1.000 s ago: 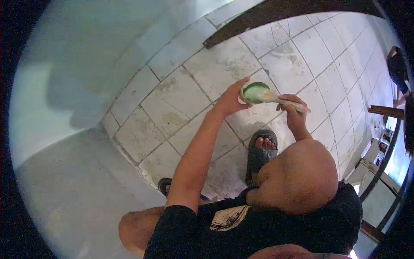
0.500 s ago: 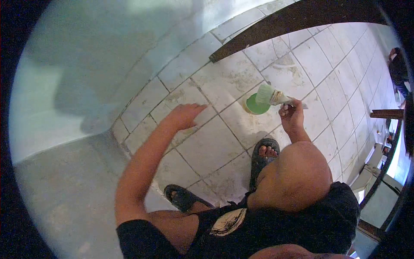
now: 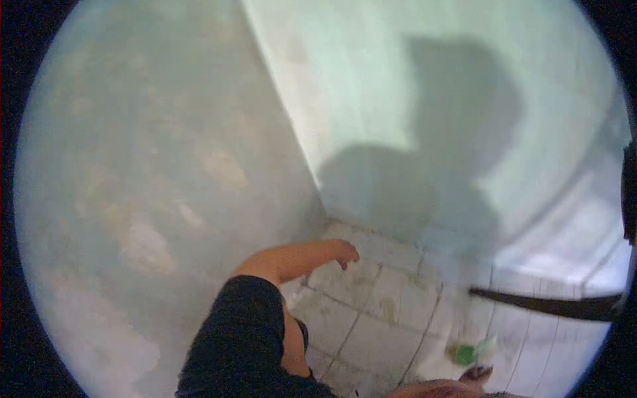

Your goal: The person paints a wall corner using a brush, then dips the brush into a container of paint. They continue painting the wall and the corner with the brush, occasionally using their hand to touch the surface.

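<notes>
Above my bare left fingers (image 3: 350, 256), past the elbow, I wear a short black sleeve (image 3: 233, 338) (loose, slightly blurred).

My left forearm (image 3: 302, 259) reaches out; left hand (image 3: 346, 253) droops at the wrist, fingers (image 3: 344, 264) loosely bent. My right hand (image 3: 476, 375): rightward of those fingers, lower in view, blurred; grip unreadable.

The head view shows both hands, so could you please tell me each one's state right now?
Left hand: loosely open, fingers bent, nothing visible in it.
Right hand: blurred, beside the green container; its grip cannot be told.
</notes>
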The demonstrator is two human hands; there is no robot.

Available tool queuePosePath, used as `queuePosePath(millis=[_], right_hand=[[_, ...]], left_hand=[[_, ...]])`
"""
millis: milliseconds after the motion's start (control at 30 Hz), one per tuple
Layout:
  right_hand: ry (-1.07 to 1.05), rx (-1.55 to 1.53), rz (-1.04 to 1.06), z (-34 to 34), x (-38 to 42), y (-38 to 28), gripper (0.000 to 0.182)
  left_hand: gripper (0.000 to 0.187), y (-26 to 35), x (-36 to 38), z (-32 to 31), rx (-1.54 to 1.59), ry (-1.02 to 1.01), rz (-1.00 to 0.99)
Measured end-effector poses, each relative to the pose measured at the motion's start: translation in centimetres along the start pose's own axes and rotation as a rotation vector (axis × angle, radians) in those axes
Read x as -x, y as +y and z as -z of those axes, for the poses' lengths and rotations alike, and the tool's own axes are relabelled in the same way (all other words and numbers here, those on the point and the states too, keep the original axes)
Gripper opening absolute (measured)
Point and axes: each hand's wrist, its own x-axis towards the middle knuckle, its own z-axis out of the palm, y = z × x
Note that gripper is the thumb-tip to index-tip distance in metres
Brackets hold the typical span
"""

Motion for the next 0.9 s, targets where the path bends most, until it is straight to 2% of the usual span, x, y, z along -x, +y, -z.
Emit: queuePosePath(millis=[67,100,133,167,200,267,300,367,433,467,500,567,667,700,733,800,833,867,900], right_hand=[[-0.023,0.063,-0.049,-4.3,-3.6,3.2,0.034],[-0.008,0.087,-0.059,-5.3,-2.2,4.2,0.027],[0.022,0.110,-0.059,-6.9,3.7,4.8,0.024],[0.057,0.132,-0.053,-8.6,13.5,4.7,0.026],[0.047,0.112,-0.041,-10.0,13.9,5.5,0.026],[0.006,0.129,-0.090,-12.4,14.8,7.0,0.026],[-0.009,0.145,-0.117,-15.6,13.5,6.9,0.029],[-0.057,0.186,-0.170,-17.9,14.2,7.8,0.040],[-0.099,0.235,-0.229,-20.1,14.2,8.5,0.053],[-0.240,0.207,-0.286,-21.2,14.3,8.6,0.056],[-0.251,0.214,-0.281,-22.1,14.2,8.8,0.056],[-0.449,0.377,-0.322,-23.5,13.6,9.5,0.058],[-0.602,0.528,-0.352,-27.3,15.9,10.7,0.055],[-0.670,0.620,-0.355,-28.4,16.7,11.0,0.054],[-0.702,0.544,-0.305,-29.6,17.8,11.8,0.055],[-0.642,0.520,-0.342,-32.3,20.1,12.4,0.055],[-0.593,0.497,-0.371,-33.1,20.7,12.5,0.056],[-0.705,0.559,-0.344,-33.5,20.2,12.6,0.046],[-0.707,0.554,-0.344,-34.1,20.5,12.8,0.046]], left_hand=[[0.060,-1.9,1.4,-0.8,0.008,0.073,0.174],[0.060,-4.3,0.8,-3.0,-0.013,0.093,0.197],[0.062,-7.7,-0.5,-6.1,-0.079,0.165,0.195],[0.064,-10.0,-0.9,-7.1,-0.144,0.236,0.184],[0.064,-9.5,0.6,-5.6,-0.165,0.249,0.180],[0.054,-7.1,4.6,-2.9,0.104,0.159,0.363],[0.054,-8.9,3.5,-1.2,0.096,0.166,0.359],[0.055,-9.3,4.7,-2.2,0.090,0.076,0.360],[0.055,-9.6,6.1,-2.3,0.106,0.107,0.362],[0.055,-8.9,7.2,-2.4,0.128,0.129,0.362],[0.055,-7.6,9.1,-1.4,0.131,0.143,0.364],[0.054,-5.7,12.2,0.2,0.228,0.158,0.474],[0.046,-11.7,7.9,-4.0,0.405,0.118,0.391],[0.046,-11.8,7.8,-3.9,0.411,0.117,0.387],[0.050,-12.0,7.9,-3.2,0.439,0.099,0.359],[0.054,-12.7,7.3,-3.7,0.463,0.071,0.336],[0.055,-14.1,5.5,-5.1,0.297,0.145,0.321],[0.055,-15.0,4.4,-5.6,0.130,0.220,0.303],[0.055,-14.0,5.4,-4.2,0.125,0.219,0.305]])
